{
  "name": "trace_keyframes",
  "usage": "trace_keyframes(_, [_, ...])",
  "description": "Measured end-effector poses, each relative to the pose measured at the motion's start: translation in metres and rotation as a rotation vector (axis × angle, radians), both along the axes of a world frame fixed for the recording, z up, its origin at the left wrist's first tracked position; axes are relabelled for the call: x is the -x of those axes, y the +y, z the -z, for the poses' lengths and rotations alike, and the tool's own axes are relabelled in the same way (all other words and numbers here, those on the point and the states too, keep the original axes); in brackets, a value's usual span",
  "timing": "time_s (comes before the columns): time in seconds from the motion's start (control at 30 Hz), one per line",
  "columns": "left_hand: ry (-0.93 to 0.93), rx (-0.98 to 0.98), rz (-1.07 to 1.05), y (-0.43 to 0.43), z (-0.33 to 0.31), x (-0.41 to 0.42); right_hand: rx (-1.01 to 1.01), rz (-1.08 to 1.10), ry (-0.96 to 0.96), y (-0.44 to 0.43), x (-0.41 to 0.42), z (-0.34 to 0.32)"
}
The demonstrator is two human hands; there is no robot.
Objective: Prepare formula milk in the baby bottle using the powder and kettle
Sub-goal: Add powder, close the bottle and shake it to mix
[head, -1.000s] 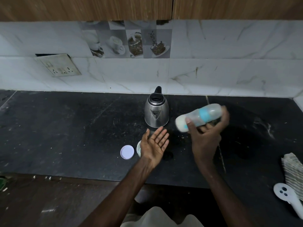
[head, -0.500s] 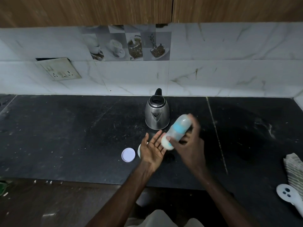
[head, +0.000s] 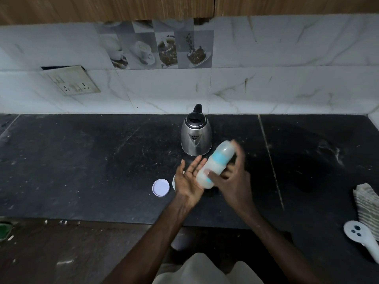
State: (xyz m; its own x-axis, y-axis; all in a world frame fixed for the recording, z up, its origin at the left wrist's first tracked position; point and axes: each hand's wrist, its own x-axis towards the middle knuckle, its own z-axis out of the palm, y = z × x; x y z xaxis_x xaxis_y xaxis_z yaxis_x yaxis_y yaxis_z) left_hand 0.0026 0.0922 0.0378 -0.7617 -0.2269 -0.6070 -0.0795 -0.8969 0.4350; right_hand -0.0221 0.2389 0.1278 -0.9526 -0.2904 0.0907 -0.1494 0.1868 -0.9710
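Observation:
My right hand point(head: 231, 181) grips the capped baby bottle point(head: 215, 163), which is translucent with a blue ring and milky white at its base. The bottle lies tilted, cap up to the right, and its base meets the palm of my left hand point(head: 189, 179). That hand is held flat, palm up, fingers straight. Behind the hands a steel kettle point(head: 196, 136) with a black lid stands on the dark counter point(head: 92, 160). A round white lid point(head: 161, 187) lies left of my left hand. A pale container point(head: 174, 181), probably the powder tub, is mostly hidden behind that hand.
A striped cloth point(head: 368, 203) and a white handle with three dark dots point(head: 361, 237) lie at the counter's right edge. A socket plate point(head: 70, 83) hangs on the tiled wall at the back left. The counter's front edge runs just below the hands.
My right hand swung the bottle from out on the right down and left until its base met my open left palm. The left hand stayed almost still.

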Motion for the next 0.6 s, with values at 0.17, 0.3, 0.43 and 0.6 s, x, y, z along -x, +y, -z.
trace_keyframes(0.17, [0.019,0.061,0.028,0.003,-0.003,0.003,0.180,0.245,0.014,0.003,0.010,-0.005])
trace_keyframes(0.3, [0.018,-0.010,0.036,0.009,0.001,0.002,-0.078,-0.040,-0.004,0.002,-0.006,0.003])
trace_keyframes(0.43, [0.033,0.049,0.049,0.012,-0.001,0.006,0.137,0.250,0.025,0.004,0.013,-0.001])
trace_keyframes(0.6, [0.025,0.000,0.047,0.019,0.000,0.009,-0.064,0.031,-0.002,0.006,-0.001,0.007])
